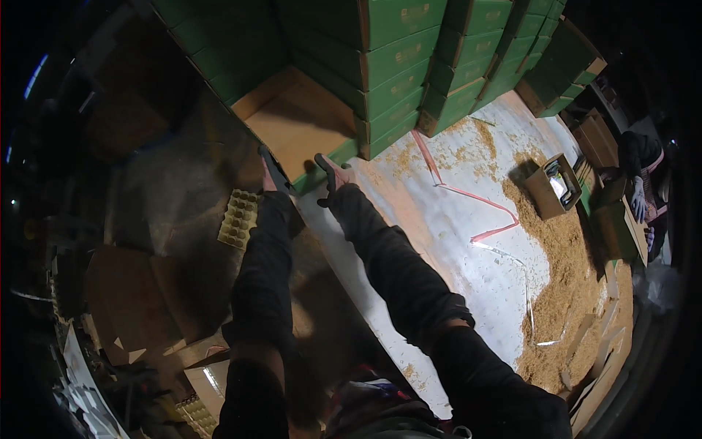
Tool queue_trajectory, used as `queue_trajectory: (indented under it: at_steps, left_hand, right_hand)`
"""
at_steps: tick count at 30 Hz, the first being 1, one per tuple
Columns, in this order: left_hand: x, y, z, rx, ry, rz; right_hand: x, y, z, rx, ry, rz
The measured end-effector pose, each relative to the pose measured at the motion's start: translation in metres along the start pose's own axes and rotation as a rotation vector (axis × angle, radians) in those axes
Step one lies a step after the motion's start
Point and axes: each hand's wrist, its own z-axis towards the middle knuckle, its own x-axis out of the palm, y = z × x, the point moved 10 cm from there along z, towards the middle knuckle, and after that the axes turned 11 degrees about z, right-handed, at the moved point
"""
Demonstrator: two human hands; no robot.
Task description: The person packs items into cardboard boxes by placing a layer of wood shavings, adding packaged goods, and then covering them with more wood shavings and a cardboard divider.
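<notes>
A shallow open cardboard box (300, 121), green outside and plain brown inside, lies in front of the stacked green boxes with nothing in it. My left hand (272, 174) is at its near left corner, fingers along the outer side. On the near wall of the same box, my right hand (336, 175) grips the rim. Both hands appear to wear partly dark gloves, and dark sleeves cover my forearms. Some of the left fingers are hidden by the box's edge.
Tall stacks of green boxes (402, 66) rise behind. Wood shavings (563, 293) and pink-white strapping (479, 197) lie on the white table (446, 227). An open carton (550, 192) stands right, near a gloved co-worker (643, 175). An egg tray (239, 218) sits low left.
</notes>
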Motion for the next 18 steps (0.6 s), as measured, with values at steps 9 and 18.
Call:
queue_trajectory:
  at_steps: [9, 18]
  left_hand:
    - [0.085, -0.038, -0.133, 0.949, -0.355, 0.968]
    - [0.504, 0.209, -0.635, -0.44, 1.3, 0.254]
  right_hand:
    - [-0.253, 0.073, -0.26, -0.405, -0.019, -0.266]
    - [-0.601, 0.056, -0.827, -0.913, -1.633, -0.461]
